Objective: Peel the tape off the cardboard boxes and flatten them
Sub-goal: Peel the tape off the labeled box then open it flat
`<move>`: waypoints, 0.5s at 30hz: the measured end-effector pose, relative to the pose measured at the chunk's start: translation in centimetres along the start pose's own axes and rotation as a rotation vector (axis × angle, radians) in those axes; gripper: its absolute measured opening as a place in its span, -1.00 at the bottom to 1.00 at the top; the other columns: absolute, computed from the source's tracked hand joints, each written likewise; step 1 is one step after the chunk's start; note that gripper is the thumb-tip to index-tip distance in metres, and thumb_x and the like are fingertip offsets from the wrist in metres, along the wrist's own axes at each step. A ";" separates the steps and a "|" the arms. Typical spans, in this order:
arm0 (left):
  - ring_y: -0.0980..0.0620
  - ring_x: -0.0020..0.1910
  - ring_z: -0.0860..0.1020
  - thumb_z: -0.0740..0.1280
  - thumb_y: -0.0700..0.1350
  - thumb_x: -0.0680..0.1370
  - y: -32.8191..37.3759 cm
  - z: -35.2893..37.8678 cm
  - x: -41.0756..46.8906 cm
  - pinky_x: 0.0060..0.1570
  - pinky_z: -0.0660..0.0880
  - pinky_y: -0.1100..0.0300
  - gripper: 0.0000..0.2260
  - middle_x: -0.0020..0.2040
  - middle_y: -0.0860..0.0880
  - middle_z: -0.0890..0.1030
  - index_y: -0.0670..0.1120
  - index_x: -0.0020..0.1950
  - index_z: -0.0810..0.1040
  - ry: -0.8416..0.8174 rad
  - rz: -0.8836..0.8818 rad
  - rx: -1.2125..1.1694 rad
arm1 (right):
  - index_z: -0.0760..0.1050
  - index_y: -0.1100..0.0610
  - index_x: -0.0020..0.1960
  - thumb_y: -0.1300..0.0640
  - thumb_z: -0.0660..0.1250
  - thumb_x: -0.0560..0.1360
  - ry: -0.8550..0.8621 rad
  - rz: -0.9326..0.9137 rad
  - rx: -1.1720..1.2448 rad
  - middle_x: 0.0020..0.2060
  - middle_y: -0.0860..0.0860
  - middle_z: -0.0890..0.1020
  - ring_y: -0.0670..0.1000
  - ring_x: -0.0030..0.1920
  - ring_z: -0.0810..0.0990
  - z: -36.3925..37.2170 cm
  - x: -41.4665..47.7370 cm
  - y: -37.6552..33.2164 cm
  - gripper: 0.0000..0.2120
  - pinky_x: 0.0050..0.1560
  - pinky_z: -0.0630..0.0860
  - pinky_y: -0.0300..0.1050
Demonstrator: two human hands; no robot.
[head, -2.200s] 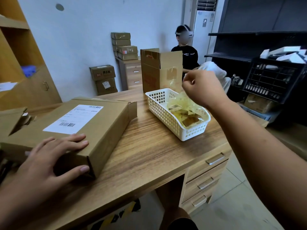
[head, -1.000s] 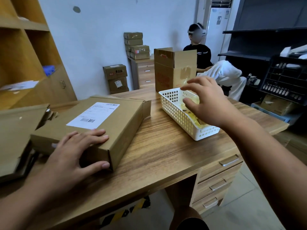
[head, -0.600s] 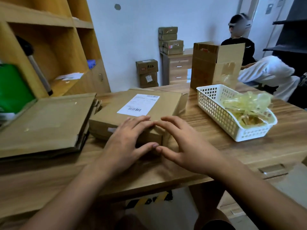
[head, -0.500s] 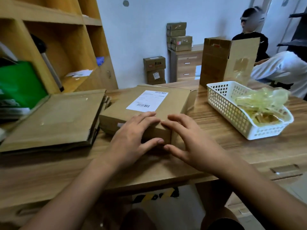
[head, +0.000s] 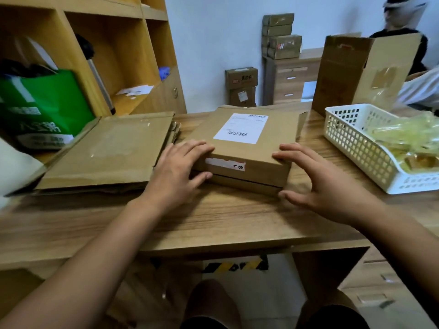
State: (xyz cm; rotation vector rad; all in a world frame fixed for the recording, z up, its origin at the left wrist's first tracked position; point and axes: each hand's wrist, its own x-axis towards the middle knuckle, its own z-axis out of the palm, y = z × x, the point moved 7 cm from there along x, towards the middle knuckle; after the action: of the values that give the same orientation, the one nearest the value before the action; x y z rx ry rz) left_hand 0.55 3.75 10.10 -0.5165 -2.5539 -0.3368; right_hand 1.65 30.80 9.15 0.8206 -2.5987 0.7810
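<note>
The wooden desk [head: 213, 224] is crowded on both sides of the person's arms. To the left lies a stack of flattened cardboard [head: 111, 148], its right edge just beside the left wrist, and behind it a green bag [head: 45, 103] stands against the wooden shelf unit [head: 123, 43]. To the right sits a white plastic basket [head: 351, 143] holding crumpled yellowish tape [head: 408, 138], with a tall opened carton [head: 342, 72] standing upright behind it. More small cartons [head: 241, 85] are stacked by the far wall.

Between the stack and the basket, flat on the desk, lies the shallow cardboard box [head: 273, 148], a white shipping label [head: 241, 128] on its top and a small white sticker [head: 224, 164] on its near face.

The left hand [head: 178, 169] lies over the box's near-left corner, fingers nearly straight on the top, thumb against the front face; it seems to rest rather than clamp. The right hand [head: 325, 184] is spread wide at the near-right corner, one fingertip touching the top edge and the thumb low by the desk, holding nothing.
</note>
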 end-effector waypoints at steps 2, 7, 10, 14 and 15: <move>0.01 0.39 0.38 0.51 0.02 0.48 0.1 0.2 -0.1 0.47 0.26 -0.04 -0.44 0.42 0.04 0.47 0.06 0.46 0.45 0.012 0.006 0.004 | 0.38 -0.10 0.43 0.09 0.57 0.38 0.043 0.003 -0.058 0.49 -0.17 0.32 -0.12 0.51 0.30 0.3 0.0 0.0 -0.31 0.41 0.35 -0.13; -0.01 0.28 0.41 0.47 0.08 0.50 0.4 0.0 -0.5 0.38 0.32 0.02 -0.47 0.38 0.05 0.51 0.05 0.45 0.48 0.069 0.023 0.019 | 0.35 -0.08 0.47 0.16 0.53 0.43 0.061 -0.019 -0.040 0.52 -0.15 0.29 -0.08 0.56 0.22 0.6 -0.5 0.5 -0.32 0.48 0.29 -0.11; 0.01 0.29 0.41 0.32 0.21 0.51 0.6 -0.2 -0.9 0.33 0.39 0.03 -0.46 0.40 0.09 0.49 0.09 0.47 0.46 0.058 0.043 0.017 | 0.33 -0.06 0.52 0.08 0.50 0.47 0.021 -0.040 0.030 0.56 -0.11 0.25 -0.10 0.58 0.17 0.4 -0.7 1.0 -0.32 0.55 0.17 -0.16; 0.04 0.36 0.39 0.22 0.27 0.57 0.9 -0.4 -1.7 0.22 0.50 0.05 -0.49 0.45 0.14 0.45 0.15 0.50 0.42 0.031 0.068 -0.006 | 0.24 -0.09 0.58 -0.12 0.35 0.48 -0.026 0.004 0.169 0.60 -0.20 0.12 -0.23 0.57 0.10 0.3 -1.5 1.6 -0.30 0.56 0.19 -0.06; 0.05 0.37 0.40 0.20 0.26 0.58 0.9 -0.5 -1.8 0.21 0.51 0.05 -0.51 0.45 0.15 0.45 0.15 0.49 0.43 0.036 0.068 -0.013 | 0.23 -0.10 0.58 -0.14 0.32 0.48 -0.019 0.017 0.217 0.61 -0.20 0.11 -0.24 0.57 0.10 0.3 -1.7 1.6 -0.31 0.54 0.21 -0.05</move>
State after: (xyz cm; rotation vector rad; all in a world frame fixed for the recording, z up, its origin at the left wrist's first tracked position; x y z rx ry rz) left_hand 2.59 3.91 9.74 -0.5951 -2.4944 -0.3360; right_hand 1.97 32.50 7.53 0.8685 -2.5715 1.0794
